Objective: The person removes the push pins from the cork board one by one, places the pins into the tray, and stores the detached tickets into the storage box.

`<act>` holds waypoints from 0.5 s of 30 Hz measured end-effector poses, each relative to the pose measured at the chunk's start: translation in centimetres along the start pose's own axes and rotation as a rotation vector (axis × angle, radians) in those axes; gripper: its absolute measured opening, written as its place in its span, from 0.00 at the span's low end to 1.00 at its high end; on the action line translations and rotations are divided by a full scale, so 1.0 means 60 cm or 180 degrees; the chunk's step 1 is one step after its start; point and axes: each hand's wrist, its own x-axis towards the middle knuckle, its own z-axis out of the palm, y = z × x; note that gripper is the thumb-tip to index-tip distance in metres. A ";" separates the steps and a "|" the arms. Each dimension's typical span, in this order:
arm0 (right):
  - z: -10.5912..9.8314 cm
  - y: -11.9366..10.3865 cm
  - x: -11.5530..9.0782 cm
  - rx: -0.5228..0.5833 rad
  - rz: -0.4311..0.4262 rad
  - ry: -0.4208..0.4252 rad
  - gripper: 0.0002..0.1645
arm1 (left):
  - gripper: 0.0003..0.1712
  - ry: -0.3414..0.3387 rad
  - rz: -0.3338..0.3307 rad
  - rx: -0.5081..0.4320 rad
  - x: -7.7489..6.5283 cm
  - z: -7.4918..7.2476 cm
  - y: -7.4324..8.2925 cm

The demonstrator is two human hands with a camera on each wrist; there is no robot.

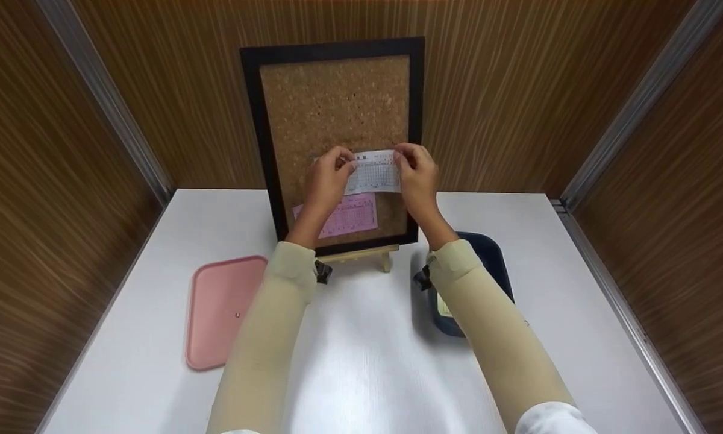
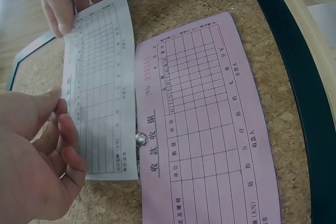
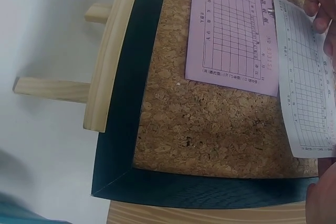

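A white printed receipt slip (image 1: 373, 173) lies close against the cork board (image 1: 337, 99), held at both ends. My left hand (image 1: 330, 178) pinches its left end, thumb at the upper edge and the other fingers curled in the left wrist view. At the opposite end, my right hand (image 1: 419, 179) grips the upper right corner between thumb and fingers. Just below, a pink receipt slip (image 2: 194, 119) of the same print is on the cork. A clear round pushpin (image 2: 141, 139) shows at the pink slip's upper edge, next to the white slip.
The black-framed board leans on a small wooden easel (image 1: 361, 254). To the left lies a pink tray (image 1: 214, 319) with a tiny shiny piece on it. Under my right forearm stands a dark blue tray (image 1: 488, 256) with pale yellow paper (image 1: 443, 306). Wood-grain walls enclose the white table.
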 end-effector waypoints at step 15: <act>-0.022 -0.046 -0.031 0.0106 -0.0123 0.0148 0.12 | 0.07 -0.0119 -0.0037 -0.0434 -0.038 -0.016 -0.004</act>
